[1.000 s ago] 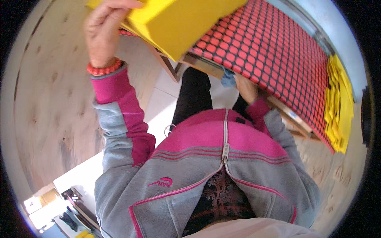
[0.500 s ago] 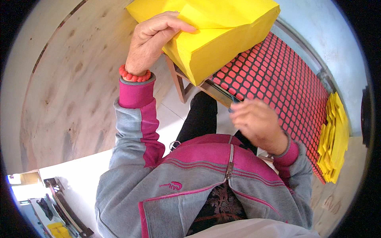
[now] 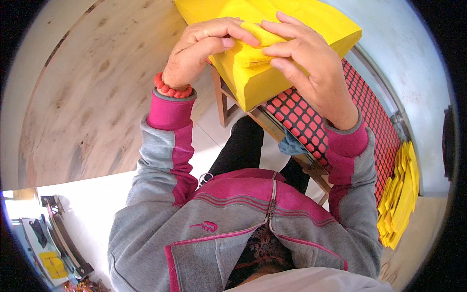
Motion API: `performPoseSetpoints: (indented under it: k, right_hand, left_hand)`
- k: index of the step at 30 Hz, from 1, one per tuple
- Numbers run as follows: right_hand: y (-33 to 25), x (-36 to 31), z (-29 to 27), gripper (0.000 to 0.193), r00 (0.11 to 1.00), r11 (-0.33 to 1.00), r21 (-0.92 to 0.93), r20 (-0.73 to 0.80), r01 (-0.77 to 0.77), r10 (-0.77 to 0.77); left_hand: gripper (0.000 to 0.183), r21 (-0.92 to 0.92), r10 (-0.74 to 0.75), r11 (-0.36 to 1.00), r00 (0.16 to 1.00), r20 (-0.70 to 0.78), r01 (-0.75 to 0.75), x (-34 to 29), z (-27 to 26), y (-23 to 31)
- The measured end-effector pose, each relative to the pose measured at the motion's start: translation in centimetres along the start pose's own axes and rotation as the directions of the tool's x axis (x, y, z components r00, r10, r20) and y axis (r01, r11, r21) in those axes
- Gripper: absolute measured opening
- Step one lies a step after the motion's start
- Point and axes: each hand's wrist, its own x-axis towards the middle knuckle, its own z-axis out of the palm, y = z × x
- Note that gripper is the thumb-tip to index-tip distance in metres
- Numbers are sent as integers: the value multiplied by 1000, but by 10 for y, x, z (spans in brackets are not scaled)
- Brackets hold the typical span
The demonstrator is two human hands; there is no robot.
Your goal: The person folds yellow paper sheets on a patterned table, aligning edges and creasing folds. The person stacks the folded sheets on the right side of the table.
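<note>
A large boxy yellow bag (image 3: 272, 85), apparently of thin fabric, lies at the far end of the red-and-black patterned table (image 3: 304, 114). My left hand (image 3: 197, 46), with a red bead bracelet (image 3: 172, 88) at its wrist, has thumb and fingers pinched on a raised fold at the bag's near edge. Opposite it, my right hand (image 3: 311, 61) holds the same fold between thumb and fingertips, the outer fingers partly spread. The fold bunches up between both sets of fingertips. Part of the bag runs out of view at the top.
Several flat yellow pieces (image 3: 399, 197) hang in a stack at the table's right end. A light wooden board (image 3: 92, 97) fills the left side. Some blue cloth (image 3: 291, 144) hangs under the table's near edge. A pale wall (image 3: 408, 73) borders the right.
My right hand has risen from near the table's front edge to the bag and taken hold of its fold. The bag and left hand have shifted slightly right in view.
</note>
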Motion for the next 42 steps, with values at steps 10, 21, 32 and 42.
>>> performPoseSetpoints:
  k: [10,21,32,42]
  right_hand:
    - [1,-11,16,8,978,965,227,-130,-133,166]
    - [-3,-10,17,19,958,994,97,-280,-43,69]
    - [2,-10,28,12,961,982,180,-253,-65,110]
    - [-2,-11,31,10,946,962,253,-274,-105,176]
  left_hand:
    - [20,-148,69,986,997,-43,-75,-5,0,-13]
    - [6,-285,-102,958,956,-276,20,-7,21,-9]
    - [10,-285,-27,957,968,-250,-47,-10,13,-16]
    - [12,-131,98,985,989,-112,-112,-7,5,-14]
